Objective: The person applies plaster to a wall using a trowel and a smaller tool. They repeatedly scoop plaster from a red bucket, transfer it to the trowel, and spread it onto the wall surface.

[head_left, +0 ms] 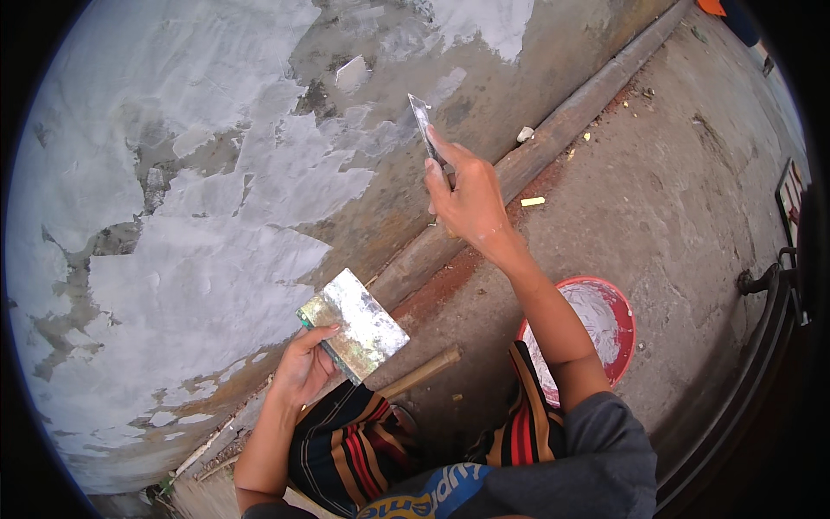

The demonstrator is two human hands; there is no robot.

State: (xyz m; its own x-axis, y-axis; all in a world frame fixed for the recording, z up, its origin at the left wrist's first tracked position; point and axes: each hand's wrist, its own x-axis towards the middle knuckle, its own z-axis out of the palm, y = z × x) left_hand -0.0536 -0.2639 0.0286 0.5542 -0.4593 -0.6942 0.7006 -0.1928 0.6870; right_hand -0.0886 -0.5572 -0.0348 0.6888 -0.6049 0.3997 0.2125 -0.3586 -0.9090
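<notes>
Noting putty knife (422, 122) clamped in right hand (471, 195), blade pointing toward patchily coated wall (207, 277), and rectangular metal plate (365, 324) pinched at its left edge by left hand (300, 368), thumb on top, hands well apart. Would judge knife light and stiff, perhaps slightly springy at the tip, best held by the handle. Would expect plate to be thin, rigid, possibly slippery where stained, best taken by an edge; also logging red bucket (626, 333) of white paste (596, 316), partly behind right forearm (546, 298).
</notes>
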